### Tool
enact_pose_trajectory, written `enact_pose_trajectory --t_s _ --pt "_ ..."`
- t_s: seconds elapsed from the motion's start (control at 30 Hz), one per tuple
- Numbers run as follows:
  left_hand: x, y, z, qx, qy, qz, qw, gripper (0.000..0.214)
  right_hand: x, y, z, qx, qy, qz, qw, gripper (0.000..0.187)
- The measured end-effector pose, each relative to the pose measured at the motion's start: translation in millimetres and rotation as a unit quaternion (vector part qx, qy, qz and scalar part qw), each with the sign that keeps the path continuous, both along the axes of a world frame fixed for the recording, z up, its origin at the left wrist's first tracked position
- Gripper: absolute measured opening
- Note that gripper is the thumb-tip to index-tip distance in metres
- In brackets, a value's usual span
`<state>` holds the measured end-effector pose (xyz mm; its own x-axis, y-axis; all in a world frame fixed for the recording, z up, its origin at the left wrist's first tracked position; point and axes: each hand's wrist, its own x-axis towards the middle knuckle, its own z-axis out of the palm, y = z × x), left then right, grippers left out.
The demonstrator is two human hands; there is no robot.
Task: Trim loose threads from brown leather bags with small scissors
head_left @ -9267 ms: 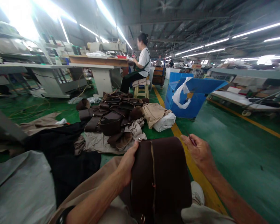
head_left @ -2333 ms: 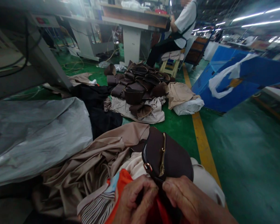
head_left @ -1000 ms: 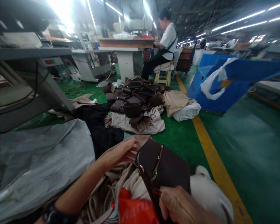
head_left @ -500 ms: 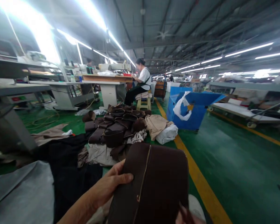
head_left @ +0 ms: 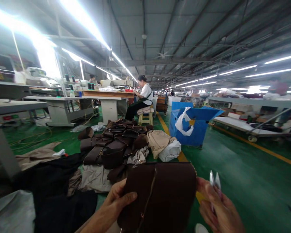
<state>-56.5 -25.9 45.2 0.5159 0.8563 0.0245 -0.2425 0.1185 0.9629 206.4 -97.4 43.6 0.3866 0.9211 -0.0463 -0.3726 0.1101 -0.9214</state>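
A dark brown leather bag [head_left: 157,194] stands up in front of me, with a gold zip line running down its face. My left hand [head_left: 118,202] grips its lower left side, thumb across the leather. My right hand [head_left: 217,207] is apart from the bag, just to its right. Small silver thread snips [head_left: 214,183] stick up from those fingers, their blades pointing upward. The bag hides whatever lies on my lap.
Several brown leather bags [head_left: 113,145] lie heaped on beige cloth [head_left: 94,183] on the green floor. Black cloth [head_left: 65,207] is to the left. A blue bin [head_left: 191,127] and a white sack [head_left: 169,151] stand ahead. A person sews at a table [head_left: 106,94] beyond.
My view has tilted up and moved back from the bag. My right hand has risen into view at the right with the snips. The left hand keeps its grip on the bag.
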Motion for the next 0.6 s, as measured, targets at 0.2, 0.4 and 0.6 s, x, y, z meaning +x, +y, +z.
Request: enact_pose_trajectory --t_s 0.2,0.4,0.6 --pt "-6.3 6.8 -16.1 0.107 0.095 0.061 0.988 0.021 -13.4 13.8 0.3 0.019 -0.030 0.007 0.999 0.056" --pt "-12.7 0.5 -33.9 0.161 0.106 0.158 0.969 0.024 -8.9 12.0 0.2 0.003 -0.069 -0.074 0.995 0.059" --pt "-26.2 -3.2 -39.7 0.174 0.067 0.245 0.951 0.013 -29.6 -12.3 1.4 -0.085 -0.013 0.075 0.993 0.067"
